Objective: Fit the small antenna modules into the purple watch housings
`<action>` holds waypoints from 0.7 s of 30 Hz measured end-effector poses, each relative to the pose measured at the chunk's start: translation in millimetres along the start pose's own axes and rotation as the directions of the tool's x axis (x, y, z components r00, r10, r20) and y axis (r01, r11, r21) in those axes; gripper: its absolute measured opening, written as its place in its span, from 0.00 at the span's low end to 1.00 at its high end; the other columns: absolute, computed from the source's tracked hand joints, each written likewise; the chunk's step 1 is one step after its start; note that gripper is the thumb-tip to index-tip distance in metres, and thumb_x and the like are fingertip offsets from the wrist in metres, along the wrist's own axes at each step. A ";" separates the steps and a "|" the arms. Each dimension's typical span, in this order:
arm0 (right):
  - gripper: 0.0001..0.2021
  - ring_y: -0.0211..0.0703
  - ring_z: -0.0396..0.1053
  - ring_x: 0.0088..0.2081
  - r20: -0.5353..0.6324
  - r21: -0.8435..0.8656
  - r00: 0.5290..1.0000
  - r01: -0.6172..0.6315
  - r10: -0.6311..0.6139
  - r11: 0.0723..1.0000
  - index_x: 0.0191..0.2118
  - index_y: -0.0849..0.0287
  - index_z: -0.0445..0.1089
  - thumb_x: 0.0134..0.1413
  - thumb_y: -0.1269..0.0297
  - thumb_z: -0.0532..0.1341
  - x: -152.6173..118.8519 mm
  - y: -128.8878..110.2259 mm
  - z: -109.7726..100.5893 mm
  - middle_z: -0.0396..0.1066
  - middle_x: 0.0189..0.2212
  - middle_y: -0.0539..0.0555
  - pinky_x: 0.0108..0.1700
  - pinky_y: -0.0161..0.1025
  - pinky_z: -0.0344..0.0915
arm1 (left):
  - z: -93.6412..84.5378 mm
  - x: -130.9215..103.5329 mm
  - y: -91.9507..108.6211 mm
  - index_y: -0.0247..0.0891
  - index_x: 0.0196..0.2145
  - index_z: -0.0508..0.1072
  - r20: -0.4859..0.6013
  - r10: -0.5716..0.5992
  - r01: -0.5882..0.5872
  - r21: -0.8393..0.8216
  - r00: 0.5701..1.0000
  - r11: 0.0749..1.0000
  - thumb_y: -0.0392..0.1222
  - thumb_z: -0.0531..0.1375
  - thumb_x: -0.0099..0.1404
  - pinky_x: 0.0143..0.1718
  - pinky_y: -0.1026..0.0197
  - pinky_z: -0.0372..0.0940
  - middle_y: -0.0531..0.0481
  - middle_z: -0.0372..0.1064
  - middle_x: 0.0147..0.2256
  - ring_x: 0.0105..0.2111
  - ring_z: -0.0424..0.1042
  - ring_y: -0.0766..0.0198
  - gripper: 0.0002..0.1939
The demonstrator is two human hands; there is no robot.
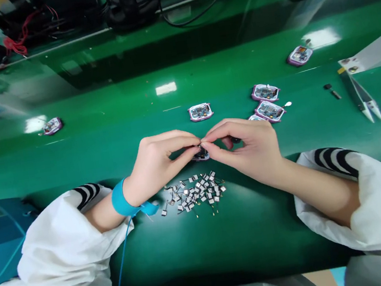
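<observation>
My left hand (pixel 164 159), with a blue wrist strap (pixel 122 198), is closed in a pinch at an open watch case (pixel 201 154) on the mat. My right hand (pixel 244 147) meets it there, thumb and forefinger pinched over the case's circuit board. What is between those right fingertips is too small to make out. A dark round-ended object (pixel 236 139) shows among the curled fingers of the right hand. The fingers cover most of the case. Just below lies a loose pile of small metal parts with short black leads (pixel 199 192).
Another open watch case (pixel 200 112) lies behind my hands, with several more (pixel 269 111) to the right. Tweezers (pixel 362 95) and a small dark piece (pixel 332 91) lie farther right. A blue bin (pixel 1 233) stands at left; cables and equipment line the back.
</observation>
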State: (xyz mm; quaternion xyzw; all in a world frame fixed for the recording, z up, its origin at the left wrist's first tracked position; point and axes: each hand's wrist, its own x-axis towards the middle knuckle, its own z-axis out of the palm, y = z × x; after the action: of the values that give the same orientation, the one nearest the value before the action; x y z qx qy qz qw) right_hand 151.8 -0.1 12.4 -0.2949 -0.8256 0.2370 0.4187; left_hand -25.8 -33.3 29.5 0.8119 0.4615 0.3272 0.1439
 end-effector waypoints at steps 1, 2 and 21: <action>0.02 0.29 0.63 0.23 -0.001 0.000 1.000 0.006 -0.006 1.000 0.27 0.57 0.67 0.48 0.70 0.59 -0.5 1.3 0.9 0.71 0.25 0.47 0.23 0.30 0.60 | 1.0 -0.4 -0.6 0.36 0.33 0.74 -0.012 -0.025 0.025 -0.006 1.000 1.000 0.37 0.58 0.59 0.34 0.74 0.65 0.53 0.73 0.32 0.32 0.72 0.72 0.05; 0.02 0.29 0.64 0.23 -0.004 0.000 1.000 0.005 -0.005 1.000 0.27 0.58 0.67 0.48 0.70 0.59 -1.0 2.5 1.6 0.71 0.25 0.47 0.23 0.30 0.60 | 2.1 -0.8 -1.3 0.36 0.33 0.74 -0.027 -0.042 0.042 -0.009 0.999 0.999 0.37 0.58 0.59 0.34 0.74 0.65 0.53 0.73 0.32 0.32 0.72 0.72 0.05; 0.20 0.39 0.66 0.33 0.247 -0.257 0.967 0.007 0.058 0.966 0.44 0.63 0.66 0.43 0.61 0.63 -14.2 35.1 7.8 0.72 0.38 0.52 0.34 0.38 0.66 | 20.3 -6.1 -21.1 0.35 0.34 0.72 0.147 0.218 -0.248 0.232 0.965 0.941 0.35 0.54 0.62 0.37 0.68 0.67 0.51 0.73 0.35 0.36 0.72 0.67 0.07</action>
State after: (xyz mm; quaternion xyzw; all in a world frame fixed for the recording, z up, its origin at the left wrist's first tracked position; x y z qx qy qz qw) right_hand 162.2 14.1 -22.1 -0.3246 -0.8919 0.1694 0.2656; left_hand -28.4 -25.8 0.6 0.8905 0.3901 0.2325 0.0287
